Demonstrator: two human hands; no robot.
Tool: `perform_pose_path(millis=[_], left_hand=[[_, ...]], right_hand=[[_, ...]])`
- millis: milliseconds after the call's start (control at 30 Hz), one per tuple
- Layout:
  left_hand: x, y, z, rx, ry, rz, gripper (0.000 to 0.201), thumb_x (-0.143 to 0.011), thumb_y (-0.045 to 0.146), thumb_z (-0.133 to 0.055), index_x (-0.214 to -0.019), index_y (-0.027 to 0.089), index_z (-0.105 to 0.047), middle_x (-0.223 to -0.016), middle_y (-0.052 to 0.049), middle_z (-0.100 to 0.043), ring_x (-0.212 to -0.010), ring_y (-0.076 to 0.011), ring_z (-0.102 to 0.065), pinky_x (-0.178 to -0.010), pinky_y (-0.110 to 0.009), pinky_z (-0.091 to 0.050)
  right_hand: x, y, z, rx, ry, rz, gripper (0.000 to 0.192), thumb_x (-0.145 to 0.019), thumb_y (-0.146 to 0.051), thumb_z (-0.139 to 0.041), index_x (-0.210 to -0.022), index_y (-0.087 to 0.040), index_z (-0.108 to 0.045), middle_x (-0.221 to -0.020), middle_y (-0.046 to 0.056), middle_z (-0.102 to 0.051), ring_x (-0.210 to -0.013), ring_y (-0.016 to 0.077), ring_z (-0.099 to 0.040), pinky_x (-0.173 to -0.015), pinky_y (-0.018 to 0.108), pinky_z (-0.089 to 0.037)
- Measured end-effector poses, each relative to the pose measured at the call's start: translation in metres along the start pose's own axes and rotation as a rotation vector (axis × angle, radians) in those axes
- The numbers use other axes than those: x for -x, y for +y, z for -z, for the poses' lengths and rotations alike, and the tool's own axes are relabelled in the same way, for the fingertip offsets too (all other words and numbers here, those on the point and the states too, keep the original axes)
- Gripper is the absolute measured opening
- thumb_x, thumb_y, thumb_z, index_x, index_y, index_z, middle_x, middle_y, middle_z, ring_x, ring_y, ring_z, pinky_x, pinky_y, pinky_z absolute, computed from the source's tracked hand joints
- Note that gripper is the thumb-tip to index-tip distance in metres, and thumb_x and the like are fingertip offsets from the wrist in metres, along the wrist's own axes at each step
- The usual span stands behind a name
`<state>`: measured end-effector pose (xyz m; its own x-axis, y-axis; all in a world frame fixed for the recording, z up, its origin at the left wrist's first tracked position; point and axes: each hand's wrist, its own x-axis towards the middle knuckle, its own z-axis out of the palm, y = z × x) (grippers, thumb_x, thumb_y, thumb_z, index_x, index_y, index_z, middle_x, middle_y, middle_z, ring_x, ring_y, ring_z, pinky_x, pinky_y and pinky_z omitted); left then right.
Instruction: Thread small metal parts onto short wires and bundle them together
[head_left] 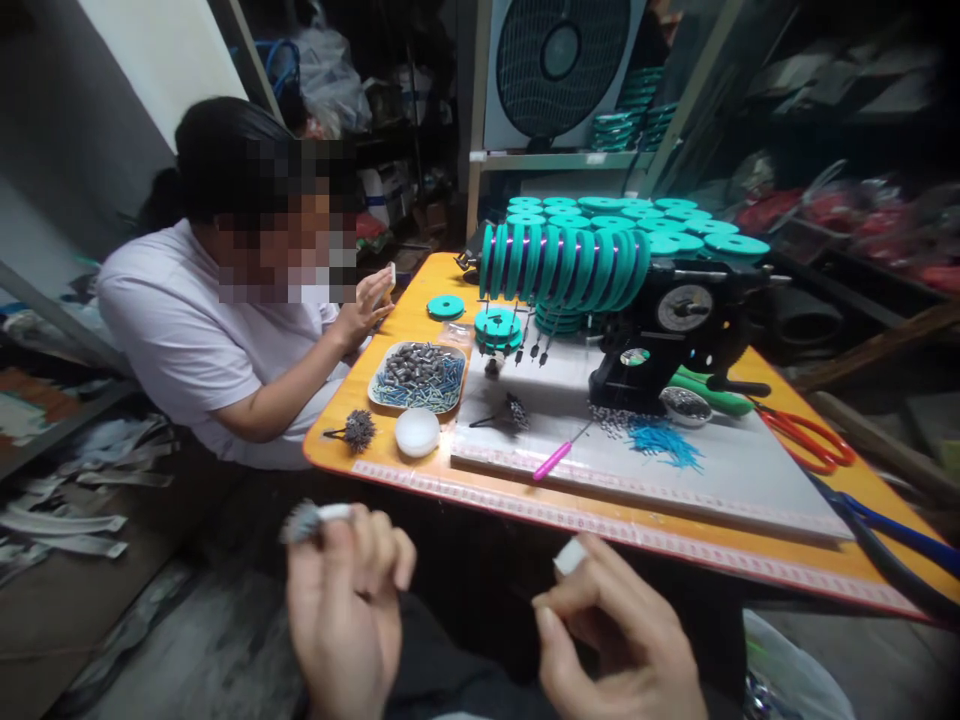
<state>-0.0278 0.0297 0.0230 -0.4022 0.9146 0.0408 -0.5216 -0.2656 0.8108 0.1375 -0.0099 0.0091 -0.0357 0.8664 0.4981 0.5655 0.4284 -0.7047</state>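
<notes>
My left hand (349, 600) is closed in a pinch at the lower left of the head view. A blurred cluster of small grey pieces (302, 522) sits at its fingertips, beside a white wrap-like band (335, 511). My right hand (619, 630) is lower right of centre, thumb and fingers drawn together. A white piece (570, 557) shows at its index fingertip, probably a finger wrap; anything pinched there is too small to make out. Both hands are in front of the table edge. A similar dark grey cluster (358, 430) with a wire end lies on the table.
The orange table (337, 400) holds a tray of metal pieces (420, 375), a white cup (417, 432), a pink-handled tool (553, 461), blue strands (664, 440), and a black machine (645, 350) carrying teal spools (562, 265). Red-handled scissors (810, 440) lie right. A co-worker (225, 300) sits left.
</notes>
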Motion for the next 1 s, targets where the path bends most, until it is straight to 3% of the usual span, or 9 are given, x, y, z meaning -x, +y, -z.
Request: perform_pose_path(millis=[133,267,367,433,467,600,733,867,1000], left_hand=[[-0.047,0.02,0.029,-0.077,-0.081,-0.126,0.027,-0.087,0.01,-0.053,-0.064,0.016,-0.04,-0.056,0.004,-0.034,-0.052,-0.0081,-0.041,-0.066,-0.025,-0.051],[-0.076,0.029,0.05,-0.192,-0.219,-0.146,0.009,-0.081,0.012,-0.062,-0.075,0.016,-0.057,-0.079,-0.001,-0.058,-0.079,-0.0132,-0.06,-0.083,-0.025,-0.052],[-0.083,0.029,0.035,-0.463,-0.528,-0.16,0.013,-0.089,0.017,-0.059,-0.076,0.016,-0.056,-0.092,-0.003,-0.056,-0.082,-0.0127,-0.059,-0.08,-0.026,-0.051],[-0.085,0.024,0.012,-0.779,-0.747,-0.248,0.021,-0.093,0.017,-0.05,-0.073,0.017,-0.049,-0.087,-0.002,-0.05,-0.078,-0.0121,-0.053,-0.074,-0.026,-0.046],[-0.086,0.02,-0.002,-0.889,-0.778,-0.286,0.021,-0.093,0.015,-0.047,-0.072,0.018,-0.045,-0.082,-0.002,-0.047,-0.077,-0.0127,-0.05,-0.071,-0.026,-0.042],[-0.097,-0.005,-0.051,-1.099,-0.797,-0.324,0.014,-0.087,0.008,-0.045,-0.084,0.017,-0.054,-0.089,-0.004,-0.053,-0.084,-0.0173,-0.052,-0.08,-0.032,-0.039],[-0.108,-0.03,-0.075,-1.297,-0.828,-0.297,0.01,-0.081,0.023,-0.066,-0.088,0.016,-0.061,-0.087,-0.007,-0.055,-0.08,-0.0229,-0.054,-0.078,-0.037,-0.04],[-0.109,-0.039,-0.078,-1.351,-0.809,-0.278,0.015,-0.082,0.017,-0.063,-0.069,0.016,-0.054,-0.085,-0.007,-0.053,-0.075,-0.0212,-0.052,-0.074,-0.036,-0.038],[-0.091,-0.027,-0.062,-1.217,-0.767,-0.231,0.005,-0.085,0.019,-0.059,-0.081,0.017,-0.058,-0.095,-0.006,-0.057,-0.073,-0.015,-0.049,-0.076,-0.031,-0.039]], right_hand=[[-0.008,-0.003,0.008,-0.036,-0.04,0.018,0.014,-0.086,-0.011,-0.054,-0.073,-0.015,-0.057,-0.067,0.001,-0.048,-0.055,0.0034,-0.045,-0.047,0.012,-0.035],[-0.015,-0.01,0.002,-0.07,-0.045,0.016,0.015,-0.088,-0.016,-0.056,-0.073,-0.015,-0.06,-0.066,0.0,-0.051,-0.058,0.0038,-0.046,-0.056,0.014,-0.038],[-0.017,-0.01,0.0,-0.054,-0.069,0.067,0.008,-0.085,-0.016,-0.063,-0.079,-0.018,-0.067,-0.067,-0.001,-0.057,-0.061,0.0044,-0.052,-0.061,0.014,-0.043],[-0.017,-0.01,0.001,-0.074,-0.058,0.061,0.009,-0.087,-0.017,-0.061,-0.081,-0.019,-0.068,-0.066,-0.001,-0.057,-0.06,0.0044,-0.052,-0.056,0.013,-0.041],[-0.016,-0.01,0.003,-0.081,-0.054,0.041,0.01,-0.088,-0.017,-0.06,-0.081,-0.019,-0.067,-0.066,-0.001,-0.056,-0.059,0.0041,-0.052,-0.054,0.013,-0.04],[-0.012,-0.007,0.009,-0.053,-0.055,-0.049,0.016,-0.093,-0.019,-0.056,-0.08,-0.017,-0.064,-0.066,-0.001,-0.055,-0.055,0.0029,-0.049,-0.048,0.012,-0.035],[-0.007,-0.002,0.012,-0.034,-0.03,-0.064,0.018,-0.094,-0.022,-0.056,-0.079,-0.017,-0.065,-0.067,-0.001,-0.055,-0.057,0.0033,-0.05,-0.05,0.012,-0.037],[-0.005,0.001,0.012,-0.025,-0.007,-0.075,0.017,-0.093,-0.024,-0.058,-0.08,-0.017,-0.067,-0.068,0.0,-0.057,-0.059,0.0033,-0.054,-0.05,0.011,-0.037],[-0.005,0.006,0.012,0.013,0.031,-0.095,0.017,-0.092,-0.025,-0.061,-0.081,-0.019,-0.072,-0.068,0.001,-0.06,-0.063,0.0044,-0.057,-0.055,0.01,-0.043]])
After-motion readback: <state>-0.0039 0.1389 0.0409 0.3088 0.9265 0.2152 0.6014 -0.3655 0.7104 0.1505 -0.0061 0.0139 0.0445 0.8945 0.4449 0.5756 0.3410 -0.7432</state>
